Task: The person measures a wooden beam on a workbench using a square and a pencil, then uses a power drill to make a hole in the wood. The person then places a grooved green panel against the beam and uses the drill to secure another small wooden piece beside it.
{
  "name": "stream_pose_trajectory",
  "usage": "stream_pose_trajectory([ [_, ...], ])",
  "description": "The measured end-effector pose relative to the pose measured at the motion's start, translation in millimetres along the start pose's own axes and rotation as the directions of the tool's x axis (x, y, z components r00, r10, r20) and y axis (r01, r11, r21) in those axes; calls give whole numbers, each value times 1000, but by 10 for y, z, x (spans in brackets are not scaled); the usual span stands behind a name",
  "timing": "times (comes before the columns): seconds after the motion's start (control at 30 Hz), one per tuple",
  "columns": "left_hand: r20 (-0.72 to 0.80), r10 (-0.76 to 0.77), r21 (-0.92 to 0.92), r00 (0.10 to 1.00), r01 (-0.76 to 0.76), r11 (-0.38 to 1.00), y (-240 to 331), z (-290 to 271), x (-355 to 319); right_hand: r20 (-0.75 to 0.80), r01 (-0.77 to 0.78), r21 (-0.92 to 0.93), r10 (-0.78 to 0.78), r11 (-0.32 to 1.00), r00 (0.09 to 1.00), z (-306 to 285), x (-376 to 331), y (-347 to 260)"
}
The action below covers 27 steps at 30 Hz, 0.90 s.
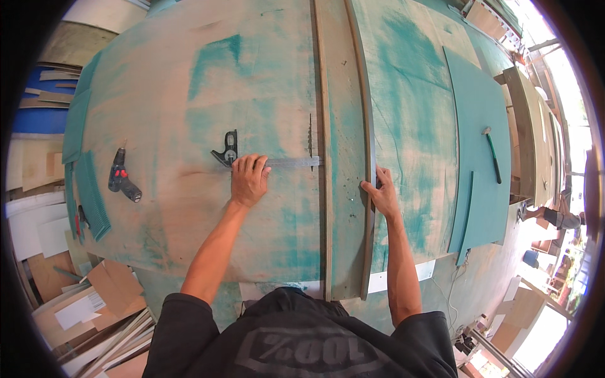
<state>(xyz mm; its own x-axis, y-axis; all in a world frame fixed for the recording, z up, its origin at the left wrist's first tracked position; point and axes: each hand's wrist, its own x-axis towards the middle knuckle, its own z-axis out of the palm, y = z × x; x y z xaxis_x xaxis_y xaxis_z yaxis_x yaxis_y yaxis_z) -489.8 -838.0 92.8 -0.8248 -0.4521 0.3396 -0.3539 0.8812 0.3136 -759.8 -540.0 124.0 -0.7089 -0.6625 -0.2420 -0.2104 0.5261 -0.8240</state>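
My left hand (250, 179) is closed around the blade of a combination square (287, 162), close to its black head. The blade's far end reaches the left rail of a long wooden piece (343, 126) with raised edges, which runs up the table. My right hand (382, 193) grips the right edge rail (367, 142) of that piece, thumb on the inner side and fingers mostly hidden beyond it. A thin jagged dark strip (310, 135), perhaps a saw blade, lies beside the square's tip.
A cordless drill (123, 176) lies left on the teal-stained worktable (164, 233). A hammer (493, 154) rests on a teal panel (479, 208) at right. Stacked boards (113, 290) stand lower left, and another person (558, 218) is far right.
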Motion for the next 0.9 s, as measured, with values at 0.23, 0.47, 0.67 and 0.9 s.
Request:
stream_pose_trajectory([
  [0.23,29,7,-18,1000,-7,1000,-8,2,17,56,14,61,-17,998,998,-26,-12,71],
  [0.47,17,-7,10,1000,7,1000,-12,61,13,86,5,91,-13,996,996,-87,-5,9],
  [0.67,17,0,-6,1000,0,1000,-28,56,15,128,-33,111,19,993,992,-134,0,-55],
  [0.9,21,-15,-5,1000,15,1000,-21,52,22,148,-64,109,47,992,988,-131,13,-81],
])
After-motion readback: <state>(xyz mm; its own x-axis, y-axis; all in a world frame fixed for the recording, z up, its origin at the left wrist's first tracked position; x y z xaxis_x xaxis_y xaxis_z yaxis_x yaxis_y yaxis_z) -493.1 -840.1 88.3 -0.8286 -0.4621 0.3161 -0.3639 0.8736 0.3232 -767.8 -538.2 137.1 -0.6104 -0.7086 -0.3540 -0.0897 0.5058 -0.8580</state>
